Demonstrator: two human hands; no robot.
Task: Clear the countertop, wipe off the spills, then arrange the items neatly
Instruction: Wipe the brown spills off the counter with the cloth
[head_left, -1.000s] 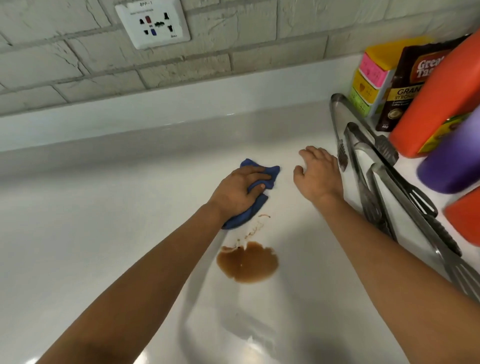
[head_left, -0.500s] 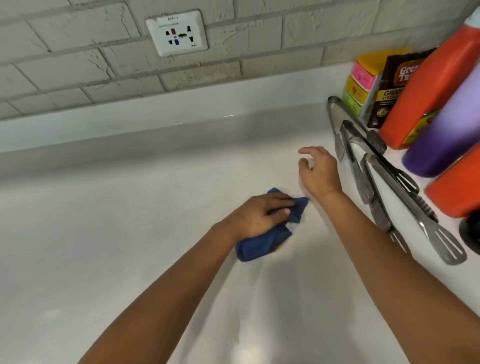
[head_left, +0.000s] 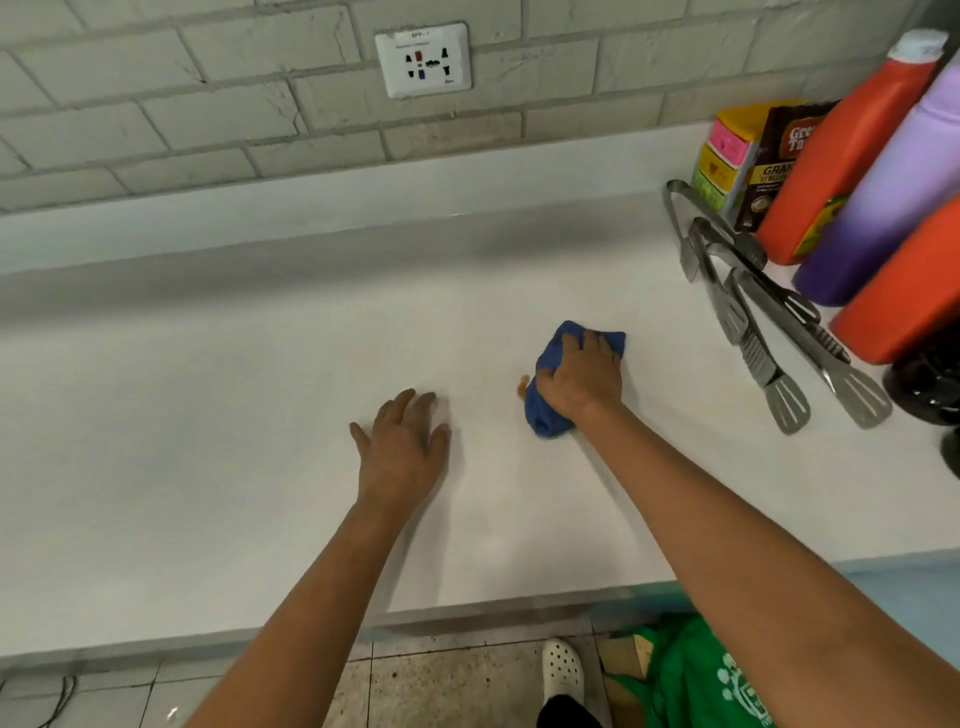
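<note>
Nearest me: tiled floor (head_left: 447, 686), one white clog (head_left: 561, 670), and a green bag (head_left: 691, 675) below the table edge.

On the white table (head_left: 208, 415), my left hand (head_left: 402, 447) lies flat, palm down, fingers spread and relaxed, holding nothing. Just to its right, apart from it, my right hand (head_left: 582, 379) is curled over the bunched blue cloth (head_left: 545, 410), gripping it and pressing it to the surface. A small brown spill (head_left: 521, 385) shows at the cloth's left edge, touching it.

Further right, three steel tongs (head_left: 779, 332) lie side by side, flat ends toward me. Beyond them, along the right edge, stand two orange bottles (head_left: 841, 171), a purple bottle (head_left: 878, 208) between them, and a dark object (head_left: 930, 384), only partly in view. Behind these, against the upstand, a coffee pouch (head_left: 774, 171) and a stack of coloured boxes (head_left: 727, 150).

Farthest: a brick wall (head_left: 208, 104) with a white socket (head_left: 423, 60).
</note>
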